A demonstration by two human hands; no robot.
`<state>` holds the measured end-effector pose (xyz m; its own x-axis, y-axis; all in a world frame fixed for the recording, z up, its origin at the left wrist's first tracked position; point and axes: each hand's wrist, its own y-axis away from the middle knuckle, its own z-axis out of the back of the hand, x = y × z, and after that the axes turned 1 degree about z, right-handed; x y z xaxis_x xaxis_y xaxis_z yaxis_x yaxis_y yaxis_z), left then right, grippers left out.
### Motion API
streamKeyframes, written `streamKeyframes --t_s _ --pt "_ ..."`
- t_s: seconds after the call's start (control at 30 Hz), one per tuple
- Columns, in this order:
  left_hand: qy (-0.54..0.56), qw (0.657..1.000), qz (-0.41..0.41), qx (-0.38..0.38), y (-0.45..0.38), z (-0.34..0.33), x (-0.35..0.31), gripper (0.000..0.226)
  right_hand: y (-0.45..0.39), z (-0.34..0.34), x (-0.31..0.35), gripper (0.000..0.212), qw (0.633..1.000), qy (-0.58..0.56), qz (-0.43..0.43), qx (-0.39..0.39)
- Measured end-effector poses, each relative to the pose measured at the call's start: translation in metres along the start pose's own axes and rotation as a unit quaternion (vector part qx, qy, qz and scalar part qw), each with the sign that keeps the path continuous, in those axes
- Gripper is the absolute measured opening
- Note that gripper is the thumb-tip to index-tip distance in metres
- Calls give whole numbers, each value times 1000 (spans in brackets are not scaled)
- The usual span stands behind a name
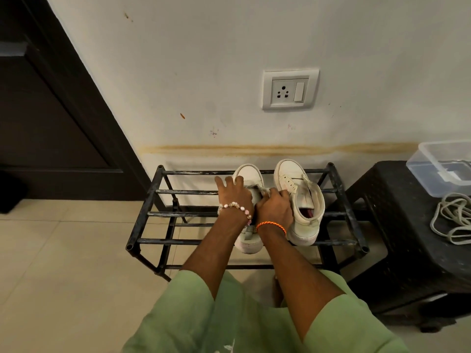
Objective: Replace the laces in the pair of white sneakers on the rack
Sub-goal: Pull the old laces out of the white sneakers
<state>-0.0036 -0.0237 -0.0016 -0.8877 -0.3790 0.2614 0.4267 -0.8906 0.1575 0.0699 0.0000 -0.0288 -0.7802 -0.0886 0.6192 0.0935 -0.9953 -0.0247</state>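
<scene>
Two white sneakers stand on top of a black metal rack [153, 192], toes toward the wall. My left hand [235, 193] lies over the left sneaker [251, 174] with fingers spread across its top. My right hand [275, 207] is beside it, fingers curled on the lace [262, 191] at the left sneaker's tongue. The right sneaker [303, 200] stands untouched, its lace loose through the eyelets. A bundle of white laces [451, 220] lies on the black stool at the right.
A black plastic stool [397, 225] stands right of the rack, carrying a clear plastic box [443, 164]. A wall socket [290, 89] is above the rack. A dark door [51, 110] is at the left. Beige floor tiles spread to the left.
</scene>
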Motion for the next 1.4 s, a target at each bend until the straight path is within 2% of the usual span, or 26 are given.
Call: streamKeyframes --t_s 0.07,0.13,0.2,0.23,0.27,0.3,0.37,0.4,0.43,0.5,0.57,0.63,0.67,0.73,0.8,0.87,1.0,1.23,1.33,1.4 --pt "-18 1000 -5 6 0 2 0 36 0 0 1 27 1000 -5 -4 -1" --pt "33 999 -8 11 1 4 1 35 -1 0 0 27 1000 -2 -4 -1" --pt "160 987 -2 12 1 6 6 34 -1 0 -2 26 1000 1 1 -5" --pt "247 969 16 -4 0 5 11 30 -1 0 -2 26 1000 4 2 -6" --pt "357 932 51 -39 0 6 17 23 0 1 -1 25 1000 8 4 -8" --pt "475 871 100 -78 2 8 24 19 0 1 0 25 1000 12 5 -9" --pt "647 714 226 -146 6 14 39 22 1 1 1 26 1000 21 10 -15" --pt "672 667 284 -151 6 15 46 23 2 1 1 26 999 26 13 -15" --pt "666 658 329 -127 7 16 51 34 1 0 1 26 999 34 20 -15" --pt "646 678 350 -26 12 11 53 71 -1 -1 0 34 996 59 63 -9" --pt "649 694 308 50 20 8 44 103 -7 -1 2 53 984 112 136 10" --pt "624 736 252 78 23 1 31 112 -14 0 6 60 962 178 201 46" --pt "605 757 236 70 24 -3 24 106 -16 0 9 54 951 200 225 65" --pt "581 783 223 6 26 -12 11 80 -20 0 13 43 929 235 269 96" --pt "590 775 215 -69 26 -19 2 51 -21 -1 15 41 911 262 291 131" --pt "607 759 216 -89 26 -22 -4 40 -23 -1 16 40 908 268 285 150" --pt "575 783 229 -54 22 -17 -7 46 -28 -5 16 35 930 227 248 150" --pt "581 768 264 -52 23 -20 -13 49 -45 4 18 19 962 136 204 117" --pt "577 764 281 -58 23 -20 -14 48 -54 3 22 5 983 22 155 91" --pt "574 766 284 -60 23 -21 -14 48 -67 6 25 4 991 -94 67 60"
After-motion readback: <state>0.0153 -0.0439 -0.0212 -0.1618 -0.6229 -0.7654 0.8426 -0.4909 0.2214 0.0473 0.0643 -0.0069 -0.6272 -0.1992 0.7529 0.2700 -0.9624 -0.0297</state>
